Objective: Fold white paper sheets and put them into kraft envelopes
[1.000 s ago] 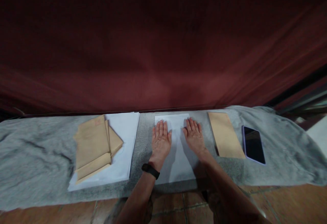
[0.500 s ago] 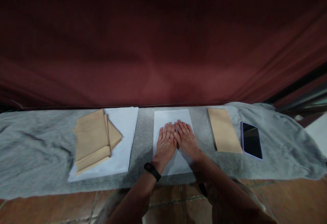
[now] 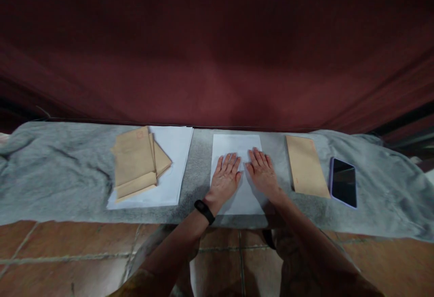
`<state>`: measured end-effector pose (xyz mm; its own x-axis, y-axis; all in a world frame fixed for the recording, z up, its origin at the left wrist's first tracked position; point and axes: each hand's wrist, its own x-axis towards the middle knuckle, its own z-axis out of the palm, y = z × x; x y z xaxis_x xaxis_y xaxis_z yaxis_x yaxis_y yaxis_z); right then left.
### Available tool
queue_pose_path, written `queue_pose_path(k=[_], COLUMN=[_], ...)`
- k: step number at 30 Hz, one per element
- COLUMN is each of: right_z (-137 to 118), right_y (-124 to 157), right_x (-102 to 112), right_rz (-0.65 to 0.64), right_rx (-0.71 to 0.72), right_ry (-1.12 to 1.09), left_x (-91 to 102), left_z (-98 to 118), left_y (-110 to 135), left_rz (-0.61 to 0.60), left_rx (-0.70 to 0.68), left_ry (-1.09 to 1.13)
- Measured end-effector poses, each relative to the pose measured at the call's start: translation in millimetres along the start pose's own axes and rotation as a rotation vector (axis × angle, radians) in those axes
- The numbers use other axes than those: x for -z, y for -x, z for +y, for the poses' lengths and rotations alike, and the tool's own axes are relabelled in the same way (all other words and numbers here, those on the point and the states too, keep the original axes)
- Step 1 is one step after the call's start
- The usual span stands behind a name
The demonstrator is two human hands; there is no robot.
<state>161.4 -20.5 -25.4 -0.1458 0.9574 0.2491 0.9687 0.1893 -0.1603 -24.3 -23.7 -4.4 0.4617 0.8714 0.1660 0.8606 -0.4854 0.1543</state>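
Observation:
A white sheet of paper (image 3: 246,197) lies flat on the grey cloth in front of me. My left hand (image 3: 225,177) rests palm down on its left side, fingers stretched out, with a black band on the wrist. Palm down on the right side of the sheet is my right hand (image 3: 262,172), its fingers slightly spread. A strip of bare paper shows between the two hands. Neither hand holds anything.
Left of the sheet, several brown envelopes (image 3: 134,159) lie on a stack of white paper (image 3: 176,170). To the right are more brown envelopes (image 3: 307,166) and a phone (image 3: 344,182) in a purple case. Grey cloth (image 3: 74,166) covers the surface; a dark red curtain (image 3: 203,71) hangs behind.
My hands have moved apart across the sheet, the left one leftward and the right one rightward; before, they touched in the middle. The whole view has shifted slightly.

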Motion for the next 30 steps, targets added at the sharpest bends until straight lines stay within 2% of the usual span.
queue_pose_path(k=[16, 20, 25, 30], right_z=[22.2, 8.1, -20.9, -25.3], right_y=[-0.2, 1.4, 8.2, 12.0], right_x=[-3.7, -1.3, 1.3, 3.3], right_rz=[0.039, 0.044, -0.055, -0.080], right_rx=[-0.053, -0.005, 0.147, 0.163], right_ry=[0.104, 0.048, -0.057, -0.062], left_x=[-0.5, 0.2, 0.8, -0.2], left_z=[-1.1, -0.3, 2.2, 3.9], left_y=[2.4, 1.8, 2.6, 3.6], left_rz=[-0.004, 0.000, -0.018, -0.026], left_rx=[-0.019, -0.032, -0.080, -0.088], left_ry=[0.007, -0.004, -0.011, 0.000])
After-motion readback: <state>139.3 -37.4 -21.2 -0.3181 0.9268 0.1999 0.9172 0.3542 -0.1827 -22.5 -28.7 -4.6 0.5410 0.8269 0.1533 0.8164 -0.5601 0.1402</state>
